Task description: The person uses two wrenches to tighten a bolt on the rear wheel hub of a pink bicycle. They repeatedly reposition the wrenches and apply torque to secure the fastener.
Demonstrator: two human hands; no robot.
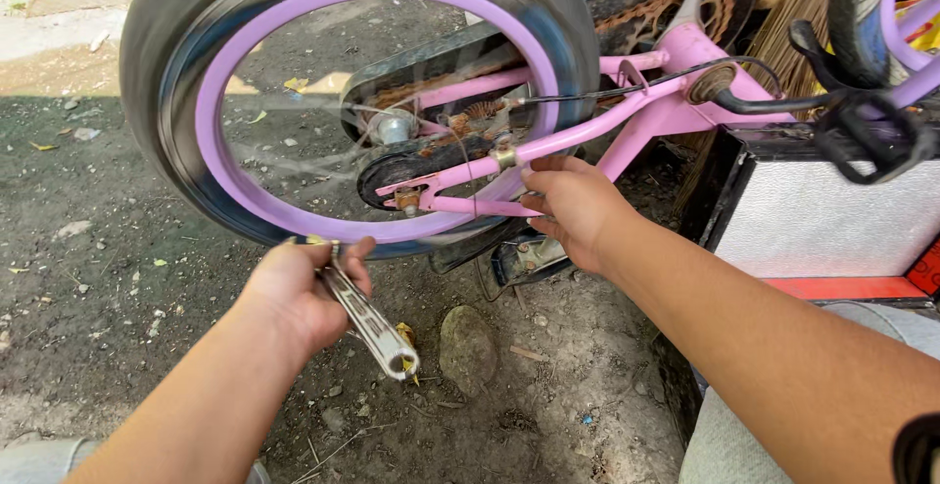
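Wrench [367,320] in our left hand [305,293], fingers wrapped tight around its metal shaft, near the blurred rear wheel [357,102] with its purple rim. Our right hand [576,205] closes on the pink frame [587,127] just right of the axle. We see a stone [468,347] on the dirt ground [98,278] nearby.

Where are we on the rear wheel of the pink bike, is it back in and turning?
Done: the rear wheel sits in the pink frame and is blurred, so it is spinning. In hand: the left hand holds a metal wrench; the right hand grips the lower stay. Left: whether the axle nut is tight cannot be told.
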